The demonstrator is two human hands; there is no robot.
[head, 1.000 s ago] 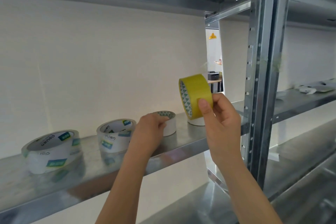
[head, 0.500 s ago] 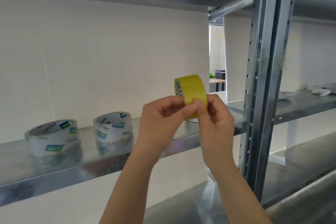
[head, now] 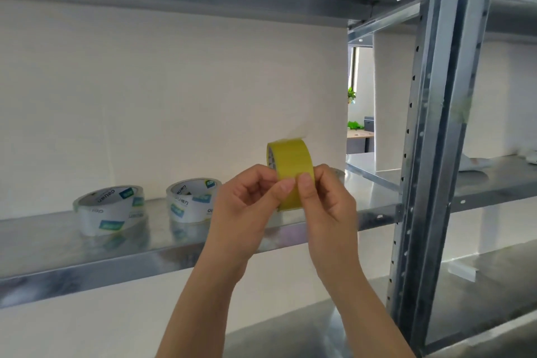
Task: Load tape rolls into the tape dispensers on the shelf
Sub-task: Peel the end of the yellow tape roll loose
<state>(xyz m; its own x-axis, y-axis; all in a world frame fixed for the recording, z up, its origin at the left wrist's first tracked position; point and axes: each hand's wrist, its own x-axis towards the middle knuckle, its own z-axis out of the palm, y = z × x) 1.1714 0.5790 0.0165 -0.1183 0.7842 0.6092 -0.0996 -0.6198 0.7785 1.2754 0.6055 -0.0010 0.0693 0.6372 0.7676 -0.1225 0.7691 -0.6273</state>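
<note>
The left hand (head: 247, 212) and right hand (head: 328, 212) pinch the yellow tape roll (head: 290, 166) upright in front of the shelf (head: 52, 238), thumbs on its band, probably seeking the free end. Next: peel it; no dispenser shows.

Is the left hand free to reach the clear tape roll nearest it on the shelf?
Probably, once it lets go: the left hand pinches the yellow roll with the right hand, yet nothing stands between it and that clear roll.
</note>
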